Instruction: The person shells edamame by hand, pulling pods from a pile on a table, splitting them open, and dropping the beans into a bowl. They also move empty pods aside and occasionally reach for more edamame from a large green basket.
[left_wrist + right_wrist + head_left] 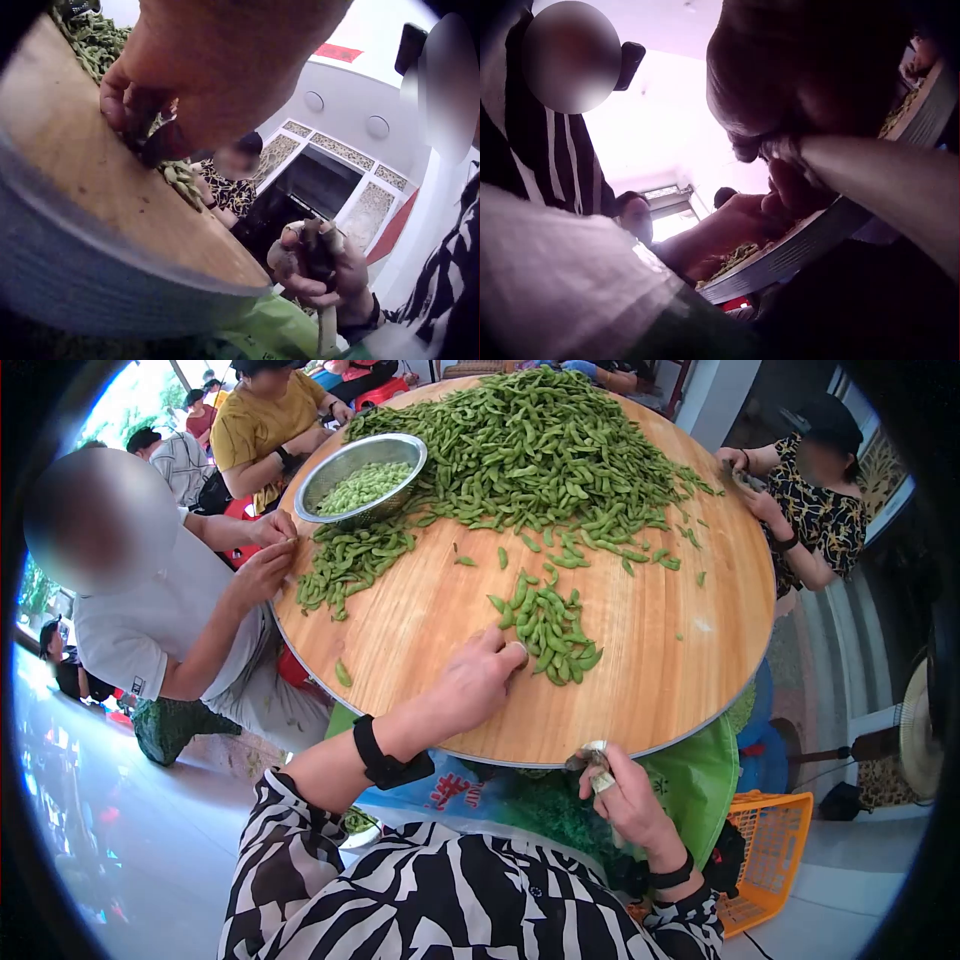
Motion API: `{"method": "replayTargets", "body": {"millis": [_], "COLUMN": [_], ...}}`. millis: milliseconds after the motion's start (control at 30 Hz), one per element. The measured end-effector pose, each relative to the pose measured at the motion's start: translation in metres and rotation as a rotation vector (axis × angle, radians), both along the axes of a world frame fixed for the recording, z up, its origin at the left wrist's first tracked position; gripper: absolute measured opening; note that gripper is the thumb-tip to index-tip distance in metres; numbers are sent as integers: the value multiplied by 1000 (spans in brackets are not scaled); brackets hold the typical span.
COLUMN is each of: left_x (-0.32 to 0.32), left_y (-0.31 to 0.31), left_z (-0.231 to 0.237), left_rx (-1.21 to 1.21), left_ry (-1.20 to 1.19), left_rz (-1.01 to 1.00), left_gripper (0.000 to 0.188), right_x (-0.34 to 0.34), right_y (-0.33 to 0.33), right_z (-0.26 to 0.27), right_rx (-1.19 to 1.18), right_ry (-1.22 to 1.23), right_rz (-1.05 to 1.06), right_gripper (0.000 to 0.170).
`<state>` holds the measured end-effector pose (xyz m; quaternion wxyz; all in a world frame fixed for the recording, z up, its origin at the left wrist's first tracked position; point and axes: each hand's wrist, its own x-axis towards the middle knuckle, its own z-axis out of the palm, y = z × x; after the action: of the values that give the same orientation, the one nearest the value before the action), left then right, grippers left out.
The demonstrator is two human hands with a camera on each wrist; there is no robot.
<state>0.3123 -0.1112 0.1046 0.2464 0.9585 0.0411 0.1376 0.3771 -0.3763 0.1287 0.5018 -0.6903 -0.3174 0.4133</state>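
Observation:
My left hand (468, 682) rests on the wooden table (420, 660), fingers bent, at the left side of a small heap of green pods (550, 632). In the left wrist view this hand (214, 64) looms over the tabletop; what its fingertips touch cannot be made out. At the near table edge, my right hand (632, 808) curls round a grey and whitish object (600, 758). The left wrist view shows the right hand (341, 274) with a pale strip (328, 330) hanging below it. In the right wrist view the hand (802, 82) is dark.
A large mound of pods (540, 450) covers the far side. A metal colander (318, 482) of shelled beans stands at the left, near another pod heap (350, 565). People sit around the table. A green bag (695, 775) and an orange crate (790, 845) are at the near right.

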Motion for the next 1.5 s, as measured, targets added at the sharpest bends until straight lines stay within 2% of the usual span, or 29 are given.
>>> {"method": "replayTargets", "body": {"millis": [67, 133, 167, 233, 267, 333, 467, 567, 800, 867, 933, 1067, 1100, 1167, 1200, 1233, 1267, 1300, 1333, 1367, 1433, 1467, 1500], "left_x": [-4, -9, -10, -14, -15, -16, -13, -11, -13, -13, -15, -14, -13, -10, -8, -7, -7, -6, -5, -5, -6, -9, -12], "left_y": [0, -8, -12, -22, -30, -45, -57, -61, -63, -62, -59, -58, -58, -54, -49, -46, -46, -46, -47, -50, -57, -58, -58], "left_z": [1, 19, 21, 23, 24, 26, 28, 26, 29, 30, 31, 28, 29, 29, 27, 23, 18, 13, 9, 8, 7, 8, 12], "left_rx": [-46, -505, -505, -890, -892, -1161, -1263, -1405, -1252, -1229, -1072, -1127, -1214, -1302, -1464, -1623, -1625, -1756, -1885, -1883, -1135, -1137, -803], "left_ry": [-71, 74, 79, 138, 140, 43, 105, 64, 71, 75, 99, 41, 22, 6, 101, 198, 199, 231, 264, 266, -10, -9, -118], "left_rz": [-22, 126, 117, 75, 67, -23, -35, -46, -16, -10, -16, -80, -107, -135, -188, -241, -239, -289, -342, -347, -199, -195, -233], "left_gripper": [21, 27, 27, 31, 31, 32, 35, 37, 45, 46, 47, 48, 44, 40, 38, 36, 36, 33, 31, 31, 35, 35, 34], "right_x": [0, 3, 3, 2, 0, -4, -8, -9, -9, -9, -9, -10, -9, -5, -5, -5, -6, -6, -6, -5, -2, 0, 2], "right_y": [3, 7, 9, 16, 19, 22, 21, 20, 19, 21, 21, 22, 21, 17, 15, 14, 13, 12, 12, 12, 12, 11, 11], "right_z": [-2, -1, 1, 7, 8, 6, 3, 1, -1, 2, -1, 3, 3, 1, 0, 0, 0, -1, -2, -3, -7, -10, -15], "right_rx": [-11, 93, 95, 182, 181, 269, 359, 358, 385, 355, 348, 353, 352, 380, 379, 412, 444, 442, 424, 408, 429, 445, 520], "right_ry": [29, 220, 222, 377, 375, 390, 400, 370, 382, 320, 281, 253, 253, 451, 452, 572, 693, 694, 801, 904, 940, 980, 1043], "right_rz": [-38, -109, -119, -138, -146, -148, -126, -135, -102, -138, -158, -206, -207, -154, -155, -141, -127, -128, -190, -252, -251, -245, -183], "right_gripper": [30, 37, 37, 42, 42, 44, 45, 46, 45, 41, 39, 35, 35, 35, 35, 35, 35, 35, 36, 38, 39, 41, 45]}}
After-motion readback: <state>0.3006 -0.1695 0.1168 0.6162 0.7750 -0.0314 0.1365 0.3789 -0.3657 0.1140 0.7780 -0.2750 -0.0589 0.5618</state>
